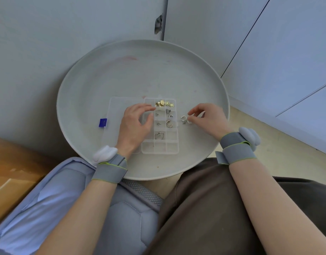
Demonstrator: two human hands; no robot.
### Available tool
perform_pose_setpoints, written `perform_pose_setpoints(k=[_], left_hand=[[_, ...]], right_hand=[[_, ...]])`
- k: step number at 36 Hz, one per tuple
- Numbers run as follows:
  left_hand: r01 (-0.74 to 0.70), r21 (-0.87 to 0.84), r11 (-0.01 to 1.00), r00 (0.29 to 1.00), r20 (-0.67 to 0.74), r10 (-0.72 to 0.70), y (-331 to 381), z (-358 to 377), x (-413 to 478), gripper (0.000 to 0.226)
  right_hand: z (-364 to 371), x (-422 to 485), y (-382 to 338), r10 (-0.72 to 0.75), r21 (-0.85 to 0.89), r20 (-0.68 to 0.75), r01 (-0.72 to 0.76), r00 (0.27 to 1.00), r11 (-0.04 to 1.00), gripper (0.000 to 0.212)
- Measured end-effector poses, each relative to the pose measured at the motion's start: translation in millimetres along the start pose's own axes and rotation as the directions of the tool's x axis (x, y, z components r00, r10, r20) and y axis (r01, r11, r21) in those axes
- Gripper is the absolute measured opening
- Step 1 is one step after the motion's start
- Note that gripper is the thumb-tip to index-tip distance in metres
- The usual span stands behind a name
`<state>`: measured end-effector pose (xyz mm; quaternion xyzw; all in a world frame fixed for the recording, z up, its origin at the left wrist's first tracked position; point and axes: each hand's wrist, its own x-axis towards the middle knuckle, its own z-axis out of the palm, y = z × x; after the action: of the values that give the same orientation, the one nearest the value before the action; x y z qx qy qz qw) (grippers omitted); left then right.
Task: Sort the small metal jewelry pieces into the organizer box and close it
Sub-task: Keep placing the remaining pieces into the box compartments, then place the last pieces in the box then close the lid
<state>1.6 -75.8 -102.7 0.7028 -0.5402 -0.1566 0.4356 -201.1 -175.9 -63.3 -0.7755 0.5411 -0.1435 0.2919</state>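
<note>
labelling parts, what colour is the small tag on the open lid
The tag is dark blue; head view.

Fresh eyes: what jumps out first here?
The round white tray fills the centre, with the clear organizer box open on it and gold pieces in its far compartments. The left hand is over the box; the right hand reaches at loose silver pieces right of it.

On my feed I saw grey straps (110,169) edged lime-green on both wrists, each carrying a white pod (105,153); brown clothing (204,208) below.
</note>
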Motion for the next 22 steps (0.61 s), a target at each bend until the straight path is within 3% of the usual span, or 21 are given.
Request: perform_pose_setpoints(k=[17,22], left_hand=[[0.011,-0.016,1.000,1.000,-0.005,-0.011,1.9,-0.7,-0.9,0.019],[0.015,-0.013,1.000,1.000,-0.005,-0.015,1.7,-0.8,-0.7,0.019]], right_hand=[[12.7,8.5,-8.0,0.090,-0.046,0.096,-0.085,0.991,0.995,0.013],[6.2,5.2,-10.6,0.053,0.033,0.034,-0.054,0.998,0.998,0.012]])
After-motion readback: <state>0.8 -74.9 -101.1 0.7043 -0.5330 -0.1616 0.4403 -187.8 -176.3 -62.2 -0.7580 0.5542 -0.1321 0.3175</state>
